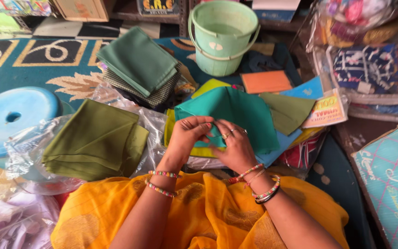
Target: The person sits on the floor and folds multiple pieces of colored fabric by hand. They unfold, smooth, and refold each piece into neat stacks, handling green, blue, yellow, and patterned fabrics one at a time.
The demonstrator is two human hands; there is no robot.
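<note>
Setting: patterned carpet (pixel 33 60) on the floor, crowded with cloth piles and clear plastic bags.
Left hand (pixel 187 136): fingers curled, tips pinching the near edge of the teal cloth (pixel 242 113).
Right hand (pixel 233 145): fingers pressed together on the same edge, just beside the left; ringed fingers lie flat on the cloth.
Teal cloth: folded, lying directly under and ahead of both hands, atop yellow and blue pieces.
Handling note: judged best to keep the pinched edge taut and corners aligned, pressing flat with the right.
Around: olive cloth (pixel 95 140) to the left; green stack (pixel 139 64) beyond; bucket (pixel 222 37) farther; orange piece (pixel 266 82).
</note>
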